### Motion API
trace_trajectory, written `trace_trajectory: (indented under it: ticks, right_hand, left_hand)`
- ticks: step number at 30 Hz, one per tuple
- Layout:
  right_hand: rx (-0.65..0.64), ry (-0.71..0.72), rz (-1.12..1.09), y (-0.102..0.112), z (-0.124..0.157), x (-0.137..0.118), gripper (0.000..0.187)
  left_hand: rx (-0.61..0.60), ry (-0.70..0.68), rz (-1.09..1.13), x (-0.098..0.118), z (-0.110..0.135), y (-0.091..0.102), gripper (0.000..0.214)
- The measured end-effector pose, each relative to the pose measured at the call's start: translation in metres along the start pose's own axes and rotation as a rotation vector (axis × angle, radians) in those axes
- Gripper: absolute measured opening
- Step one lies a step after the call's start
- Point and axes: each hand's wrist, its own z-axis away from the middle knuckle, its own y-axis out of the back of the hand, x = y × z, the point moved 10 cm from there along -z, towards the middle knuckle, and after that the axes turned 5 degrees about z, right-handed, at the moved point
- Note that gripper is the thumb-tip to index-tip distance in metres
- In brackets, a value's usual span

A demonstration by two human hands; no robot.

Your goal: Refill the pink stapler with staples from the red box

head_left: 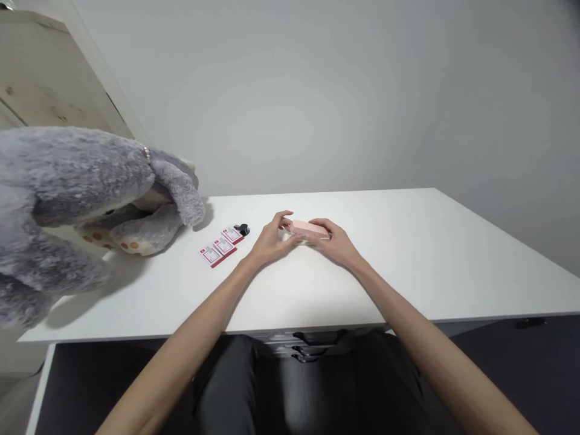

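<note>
I count one pink box (309, 229) on the one white surface (430, 254), and I take this box as my landmark. Two hands are at it: one left hand (272, 241) at its left end, one right hand (338, 244) at its right end. Left of the box I count three red-and-white cards (224, 246) in a row and one small black object (243, 229). Farther left of the box is one grey plush toy (81, 199).

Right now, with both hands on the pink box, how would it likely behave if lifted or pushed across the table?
The box probably stays stiff: its edges look straight between the left hand and right hand. Flat and low, it should slide on the smooth table rather than roll or tip. Small beside the hands, it is likely light.
</note>
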Motion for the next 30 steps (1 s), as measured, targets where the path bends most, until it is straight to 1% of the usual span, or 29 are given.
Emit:
trace_trajectory:
  ticks: [1, 2, 4, 6, 8, 13, 18, 23, 30]
  right_hand:
    - [-0.004, -0.002, 0.006, 0.000, 0.000, 0.001, 0.057]
    - [-0.008, -0.007, 0.011, 0.000, 0.000, 0.002, 0.058]
    - [-0.009, -0.015, 0.023, 0.000, 0.000, 0.003, 0.057]
    - [-0.004, -0.021, 0.040, 0.000, 0.001, 0.003, 0.055]
    - [-0.011, -0.021, 0.044, 0.000, 0.001, 0.002, 0.053]
    - [-0.059, 0.001, 0.019, -0.005, 0.002, 0.000, 0.048]
    - [-0.085, 0.018, 0.005, -0.004, 0.002, -0.004, 0.044]
    - [-0.098, -0.015, -0.010, -0.003, 0.004, -0.008, 0.046]
    - [-0.113, -0.005, -0.058, -0.004, 0.005, -0.011, 0.046]
  left_hand:
    - [-0.010, 0.045, 0.012, -0.004, 0.000, -0.002, 0.072]
    - [-0.018, 0.085, 0.014, -0.008, 0.000, -0.003, 0.069]
    - [-0.025, 0.138, -0.003, -0.013, 0.000, -0.003, 0.054]
    - [-0.031, 0.145, -0.004, -0.012, -0.001, -0.003, 0.042]
    - [-0.041, 0.136, 0.023, -0.010, -0.001, -0.005, 0.038]
    - [-0.075, 0.109, 0.097, -0.007, -0.001, -0.010, 0.035]
    - [-0.073, 0.096, 0.129, -0.006, -0.001, -0.011, 0.036]
    - [-0.092, 0.101, 0.128, -0.005, 0.000, -0.015, 0.037]
    - [-0.106, 0.118, 0.144, -0.005, 0.001, -0.017, 0.038]
